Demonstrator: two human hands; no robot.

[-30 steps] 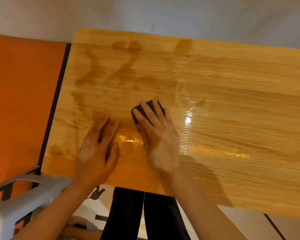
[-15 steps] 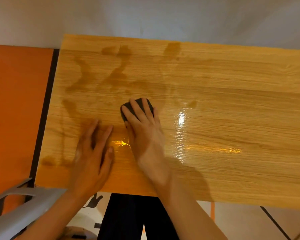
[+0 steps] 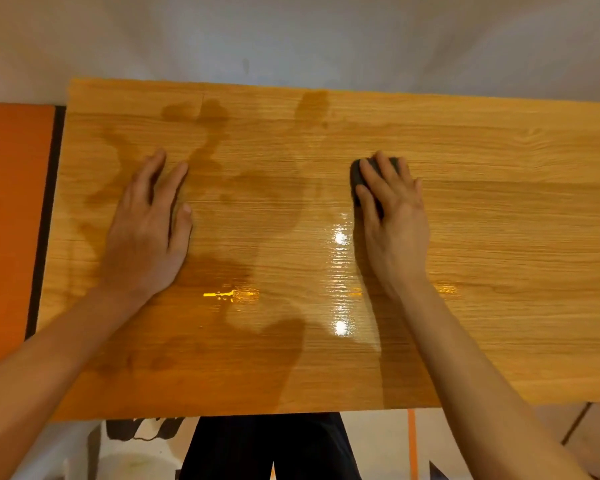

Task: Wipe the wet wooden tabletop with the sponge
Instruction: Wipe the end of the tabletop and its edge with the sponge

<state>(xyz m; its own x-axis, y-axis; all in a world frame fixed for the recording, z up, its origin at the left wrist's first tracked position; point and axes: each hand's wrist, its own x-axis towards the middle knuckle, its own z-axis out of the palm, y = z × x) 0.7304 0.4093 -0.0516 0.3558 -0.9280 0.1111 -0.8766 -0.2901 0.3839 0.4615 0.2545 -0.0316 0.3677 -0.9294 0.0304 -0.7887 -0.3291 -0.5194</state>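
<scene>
The wooden tabletop [image 3: 499, 237] fills the view, with dark wet streaks [image 3: 222, 188] across its left and middle part and a glossy patch near the centre. My right hand [image 3: 392, 216] presses flat on a dark sponge [image 3: 357, 178], of which only the left and far edge shows past my fingers. My left hand [image 3: 149, 226] lies flat on the wet left part of the table, fingers slightly apart, holding nothing.
A pale wall [image 3: 291, 39] runs along the table's far edge. An orange panel [image 3: 11, 209] with a black strip borders the table's left end. Below the near edge are my dark trousers [image 3: 267, 448] and a pale floor.
My right hand has slid the sponge to the right, away from my left hand. The left hand has stayed flat on the left part of the table. The camera view has shifted.
</scene>
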